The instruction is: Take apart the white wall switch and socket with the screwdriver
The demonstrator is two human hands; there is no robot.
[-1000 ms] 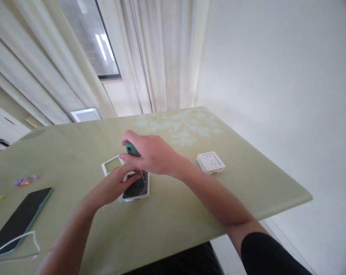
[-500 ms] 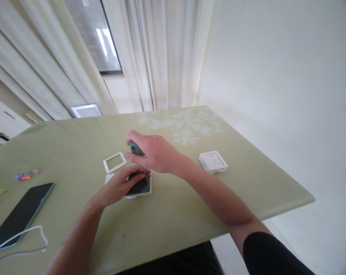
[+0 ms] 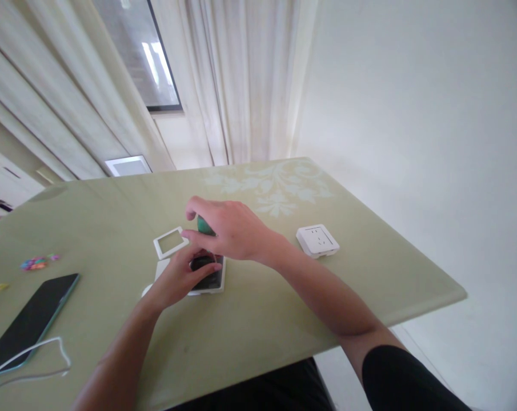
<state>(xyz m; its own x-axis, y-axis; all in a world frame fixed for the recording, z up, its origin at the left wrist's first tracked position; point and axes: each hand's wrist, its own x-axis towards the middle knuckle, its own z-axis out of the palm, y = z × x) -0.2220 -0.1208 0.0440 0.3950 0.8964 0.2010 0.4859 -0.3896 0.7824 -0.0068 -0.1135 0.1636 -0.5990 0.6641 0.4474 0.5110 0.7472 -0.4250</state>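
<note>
Leftward, phone (image 3: 31, 322) on table (image 3: 258, 319), at about 8 o'clock from left hand (image 3: 181, 275). White frame (image 3: 157, 249) flat at 11 o'clock from same hand. Left hand over white-rimmed dark box (image 3: 213, 280), thumb lying across its dark face; cannot tell whether anything gripped. Box at 3 o'clock from left hand, 7 o'clock from right hand (image 3: 229, 227), which grips green-handled tool (image 3: 205, 226) above it. White socket (image 3: 319, 241) well apart, right hand's 3 o'clock.

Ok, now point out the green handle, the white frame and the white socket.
Green handle (image 3: 205, 226), head view: on its exposed part.
White frame (image 3: 173, 250), head view: on its near edge.
White socket (image 3: 319, 240), head view: on its slotted top face.
</note>
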